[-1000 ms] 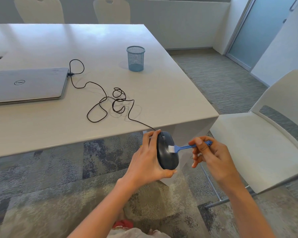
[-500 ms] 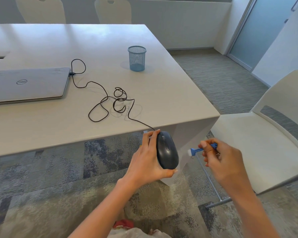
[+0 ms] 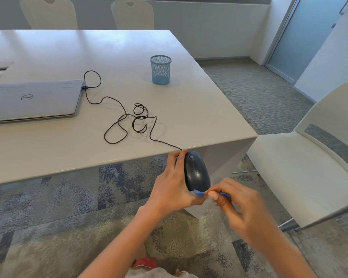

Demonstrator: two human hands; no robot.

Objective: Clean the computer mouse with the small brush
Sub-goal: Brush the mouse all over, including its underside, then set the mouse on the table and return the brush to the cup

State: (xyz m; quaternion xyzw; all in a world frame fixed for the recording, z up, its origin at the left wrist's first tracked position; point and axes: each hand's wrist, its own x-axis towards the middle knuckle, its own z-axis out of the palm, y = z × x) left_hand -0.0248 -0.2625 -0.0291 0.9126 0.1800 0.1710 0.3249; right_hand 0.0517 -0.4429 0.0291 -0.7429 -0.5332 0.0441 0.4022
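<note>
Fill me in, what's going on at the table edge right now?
A person is cleaning a black wired computer mouse with a small blue brush. The left hand holds the mouse in the air just off the table edge, its cable trailing back to the closed laptop. The right hand pinches the brush, with the bristle end at the mouse's lower end. A blue mesh cup stands untouched on the table.
</note>
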